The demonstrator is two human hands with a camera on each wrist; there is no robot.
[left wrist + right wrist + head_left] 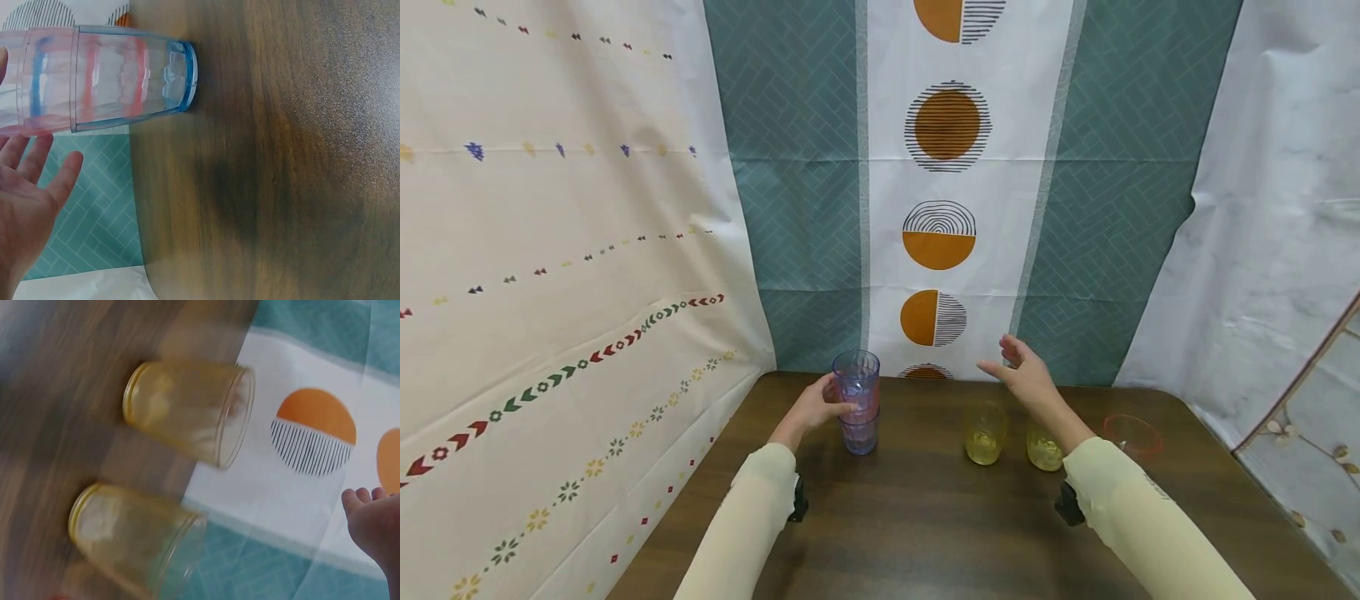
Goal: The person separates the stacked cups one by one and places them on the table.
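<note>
Blue-pink stack gripped, right hand unfilled

Left hand (815, 407) curls round the cup stack (863, 398), which is upright on or just above the surface (925, 525); the left wrist view shows one finger standing away. Next, a near yellow cup (984, 442); the right hand (1028, 382) hangs above, thumb parted from fingers, holding nothing. The right wrist view bares the second yellow cup's (1043, 452) rim, hidden by the wrist in the head view. Print on the right sleeve (1138, 517) is too small to read. Far right, a red cup (1137, 448).

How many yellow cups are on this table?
2. One yellow cup stands right of the stacked cups; the second yellow cup stands further right, partly hidden behind the right arm in the head view.
</note>
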